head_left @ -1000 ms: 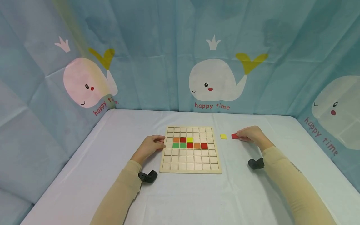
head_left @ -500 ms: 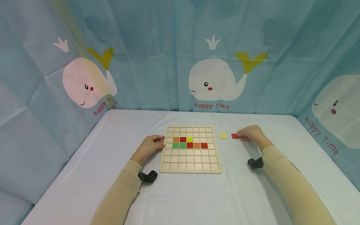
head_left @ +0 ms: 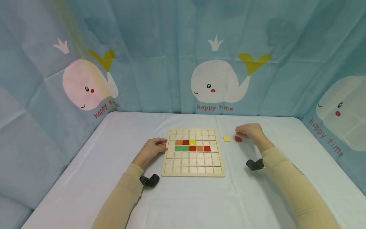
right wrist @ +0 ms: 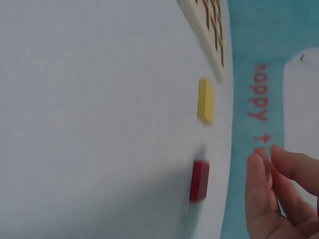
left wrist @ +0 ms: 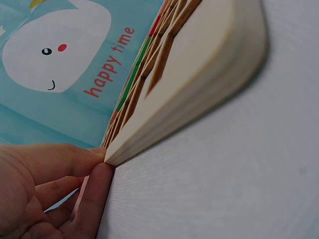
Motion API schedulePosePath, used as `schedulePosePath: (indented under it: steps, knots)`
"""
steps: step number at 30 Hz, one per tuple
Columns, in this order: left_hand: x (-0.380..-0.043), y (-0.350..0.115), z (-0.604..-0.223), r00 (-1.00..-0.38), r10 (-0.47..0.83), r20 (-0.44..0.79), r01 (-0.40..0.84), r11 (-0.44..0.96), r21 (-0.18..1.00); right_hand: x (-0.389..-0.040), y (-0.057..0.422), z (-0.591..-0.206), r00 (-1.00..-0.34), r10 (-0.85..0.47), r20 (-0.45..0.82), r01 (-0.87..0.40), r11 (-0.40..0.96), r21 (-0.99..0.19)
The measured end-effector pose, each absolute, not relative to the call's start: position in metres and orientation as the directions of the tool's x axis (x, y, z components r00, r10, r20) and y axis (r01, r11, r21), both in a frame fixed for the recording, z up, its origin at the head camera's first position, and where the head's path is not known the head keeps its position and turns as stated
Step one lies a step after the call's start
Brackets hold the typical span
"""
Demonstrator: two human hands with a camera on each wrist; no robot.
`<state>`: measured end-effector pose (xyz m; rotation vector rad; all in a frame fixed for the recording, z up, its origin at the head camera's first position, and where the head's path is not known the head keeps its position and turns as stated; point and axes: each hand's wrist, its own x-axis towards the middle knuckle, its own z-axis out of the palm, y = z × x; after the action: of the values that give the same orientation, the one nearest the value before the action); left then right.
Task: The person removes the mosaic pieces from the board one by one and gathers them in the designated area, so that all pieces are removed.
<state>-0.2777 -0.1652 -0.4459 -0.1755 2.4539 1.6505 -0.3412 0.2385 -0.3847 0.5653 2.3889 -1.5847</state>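
Note:
A square wooden grid board [head_left: 193,174] lies on the white table, with orange, red, yellow and green square tiles in two of its rows. My left hand [head_left: 151,149] is at the board's left side; in the left wrist view its thumb and finger [left wrist: 94,191] pinch the wooden edge. Right of the board lie a loose yellow tile [head_left: 227,139] and a loose red tile [head_left: 238,139]. My right hand [head_left: 251,131] hovers just above the red tile, holding nothing. In the right wrist view its fingers [right wrist: 256,189] are apart from that tile.
Black wrist-worn devices [head_left: 150,180] project inward from both sleeves. A blue curtain [head_left: 160,79] with whale prints surrounds the far side and the flanks of the white-covered table [head_left: 194,203].
My right hand has let go of the red tile and lifted slightly up and to the left. The red tile stays on the table, slightly turned. The left hand keeps its place at the board.

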Motion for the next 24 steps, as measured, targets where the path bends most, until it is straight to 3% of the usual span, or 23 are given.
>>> schedulePosePath:
  steps: [7,24]
  knots:
    - [-0.277,-0.166,-0.446,-0.979,0.009,-0.206,-0.188,0.377,0.907,-0.333,0.209,-0.386,-0.938,0.097,-0.334,0.346,0.36,-0.867]
    - [-0.278,-0.166,-0.445,-0.978,0.013,-0.209,-0.189,0.373,0.908,-0.33,0.155,-0.392,-0.952,-0.049,-0.302,0.268,0.343,-0.9]
